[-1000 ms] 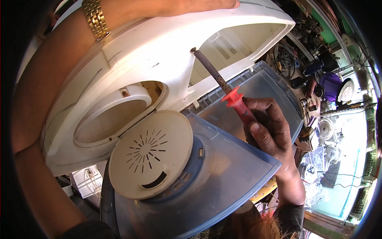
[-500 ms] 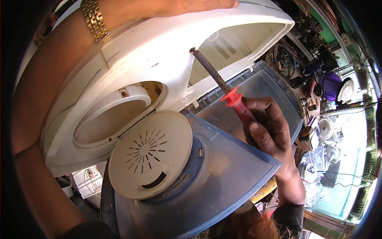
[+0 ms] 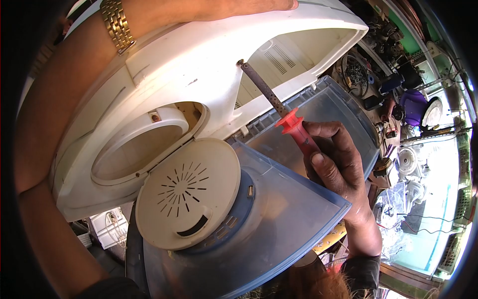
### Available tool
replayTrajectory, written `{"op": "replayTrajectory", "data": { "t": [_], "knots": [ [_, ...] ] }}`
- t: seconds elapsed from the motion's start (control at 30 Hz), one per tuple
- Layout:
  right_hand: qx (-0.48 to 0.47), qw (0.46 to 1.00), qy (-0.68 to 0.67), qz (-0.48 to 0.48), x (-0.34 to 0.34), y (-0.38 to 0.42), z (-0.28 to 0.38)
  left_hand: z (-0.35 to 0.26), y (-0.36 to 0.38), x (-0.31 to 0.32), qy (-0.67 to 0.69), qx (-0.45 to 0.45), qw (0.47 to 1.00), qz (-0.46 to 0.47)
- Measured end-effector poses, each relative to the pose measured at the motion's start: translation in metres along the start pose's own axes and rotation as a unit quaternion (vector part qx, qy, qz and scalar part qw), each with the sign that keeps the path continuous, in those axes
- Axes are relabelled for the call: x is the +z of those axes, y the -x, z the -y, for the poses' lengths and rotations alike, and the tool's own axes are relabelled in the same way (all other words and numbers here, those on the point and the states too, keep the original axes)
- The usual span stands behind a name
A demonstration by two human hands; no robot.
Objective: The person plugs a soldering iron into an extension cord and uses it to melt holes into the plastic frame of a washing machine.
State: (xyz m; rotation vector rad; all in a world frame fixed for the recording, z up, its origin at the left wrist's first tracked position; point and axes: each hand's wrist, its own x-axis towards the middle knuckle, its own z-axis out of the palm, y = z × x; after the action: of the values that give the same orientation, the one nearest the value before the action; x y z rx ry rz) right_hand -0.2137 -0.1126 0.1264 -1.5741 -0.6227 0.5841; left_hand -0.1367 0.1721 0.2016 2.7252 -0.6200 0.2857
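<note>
- Head view: the right hand (image 3: 339, 165) grips a soldering iron (image 3: 290, 121) by its red handle (image 3: 306, 142), tip (image 3: 241, 63) apparently against the white washing-machine top panel (image 3: 189, 60).
- Left hand (image 3: 234, 7) lies along that panel's upper edge, partly cropped; I can't tell its grip.
- I'd call this the tip-to-plastic step; the next move calls for a steady wrist.
- Perforated metal barrel (image 3: 266, 91), scuffed glossy plastic, translucent blue lid (image 3: 284, 209), slotted round beige cover (image 3: 181, 189).

The red-handled soldering iron (image 3: 289, 121) sits barely farther left across the white plastic panel (image 3: 172, 70). Its tip (image 3: 241, 63) shifts likewise.
</note>
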Motion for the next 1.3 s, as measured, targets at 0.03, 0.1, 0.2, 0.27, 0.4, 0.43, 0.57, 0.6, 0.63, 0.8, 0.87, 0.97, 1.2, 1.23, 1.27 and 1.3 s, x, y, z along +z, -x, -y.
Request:
{"op": "replayTrajectory", "data": {
  "t": [0.03, 0.1, 0.2, 0.27, 0.4, 0.43, 0.57, 0.6, 0.63, 0.8, 0.87, 0.97, 1.2, 1.23, 1.27, 1.3],
  "knots": [
    [0.001, 1.0, 0.001, -0.003, 0.001, 0.0, 0.001, 0.001, 0.0, 0.0, -0.001, -0.003, 1.0, 0.001],
    [-0.007, 1.0, 0.003, -0.017, 0.002, -0.002, -0.002, 0.0, 0.0, 0.0, -0.003, -0.011, 1.0, 0.006],
    [-0.005, 0.999, -0.004, -0.034, 0.006, -0.003, -0.001, -0.001, 0.0, 0.0, -0.001, -0.002, 1.0, 0.001],
    [-0.004, 0.999, -0.006, -0.04, 0.007, -0.003, -0.001, -0.004, 0.004, -0.003, 0.005, 0.003, 1.0, 0.002],
    [0.002, 1.0, -0.004, -0.007, 0.002, -0.001, 0.0, -0.029, 0.02, -0.015, 0.019, -0.008, 1.0, 0.015],
    [0.006, 1.0, -0.006, 0.009, 0.0, 0.0, 0.002, -0.026, 0.018, -0.013, 0.016, -0.013, 1.0, 0.016],
    [0.011, 1.0, -0.004, -0.001, 0.002, 0.0, 0.003, -0.006, 0.001, -0.002, -0.004, -0.034, 0.999, 0.016],
    [0.009, 1.0, -0.004, -0.002, 0.002, 0.0, 0.003, -0.005, 0.001, -0.002, -0.005, -0.033, 0.999, 0.014],
    [0.008, 1.0, -0.003, -0.002, 0.002, 0.0, 0.003, -0.004, 0.002, -0.002, -0.005, -0.028, 1.0, 0.012],
    [-0.002, 0.999, -0.003, -0.032, 0.006, -0.002, -0.002, -0.026, 0.019, -0.01, -0.003, 0.005, 1.0, 0.001],
    [0.003, 1.0, -0.001, -0.02, 0.004, -0.002, 0.0, -0.022, 0.016, -0.008, -0.007, -0.001, 1.0, 0.004],
    [0.014, 1.0, 0.001, 0.003, 0.0, 0.0, 0.004, -0.007, 0.002, -0.002, -0.009, -0.023, 1.0, 0.011],
    [0.0, 1.0, -0.003, -0.02, 0.003, -0.002, 0.0, -0.032, 0.021, -0.015, 0.007, -0.013, 1.0, 0.015],
    [0.0, 1.0, -0.002, -0.029, 0.004, -0.002, -0.001, -0.027, 0.019, -0.014, 0.006, -0.018, 1.0, 0.017],
    [0.001, 1.0, -0.002, -0.031, 0.005, -0.002, 0.0, -0.023, 0.016, -0.012, 0.006, -0.022, 1.0, 0.018],
    [0.002, 0.999, -0.002, -0.032, 0.005, -0.002, 0.0, -0.01, 0.006, -0.005, -0.005, -0.027, 1.0, 0.015]
  ]
}}
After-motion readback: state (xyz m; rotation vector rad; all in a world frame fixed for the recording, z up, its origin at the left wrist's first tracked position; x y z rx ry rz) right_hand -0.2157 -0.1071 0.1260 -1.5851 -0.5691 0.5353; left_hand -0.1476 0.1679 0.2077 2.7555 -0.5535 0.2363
